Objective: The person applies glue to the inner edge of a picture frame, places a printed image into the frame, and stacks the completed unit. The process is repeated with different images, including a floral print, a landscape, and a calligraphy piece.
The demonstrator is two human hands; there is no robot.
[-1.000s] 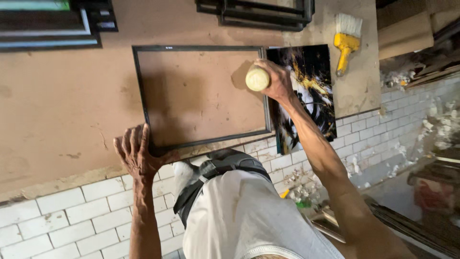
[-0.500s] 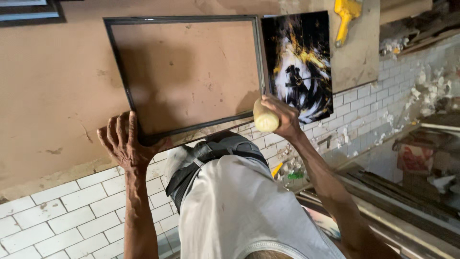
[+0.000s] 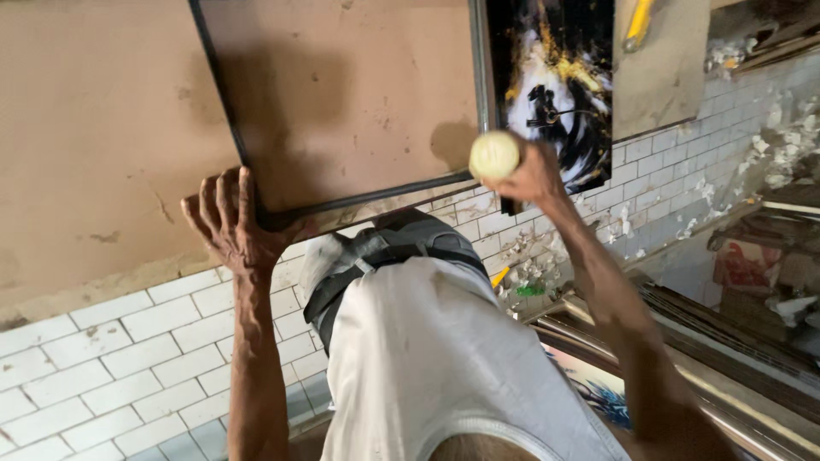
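The brown worktop [image 3: 94,128] fills the view from nine to twelve o'clock, with white tiling [image 3: 102,358] below it at seven o'clock. On the worktop lies a dark-rimmed frame [image 3: 342,94] with a brown backing board, its near edge running from ten towards one o'clock; beside it at one o'clock sits a dark abstract picture [image 3: 555,85] in black, white and yellow, and a yellow-handled brush [image 3: 636,24] shows at the top edge. The left hand [image 3: 235,224], at nine o'clock, is spread with fingers curled over the frame's near corner, pinning it flat. The right hand [image 3: 534,175], just past centre, is closed round a tool with a pale round knob [image 3: 494,155], poised at the frame's other near corner. By my reading the backing is being fixed into the frame; the next move calls for a steady brace and a well-aimed press along the rim
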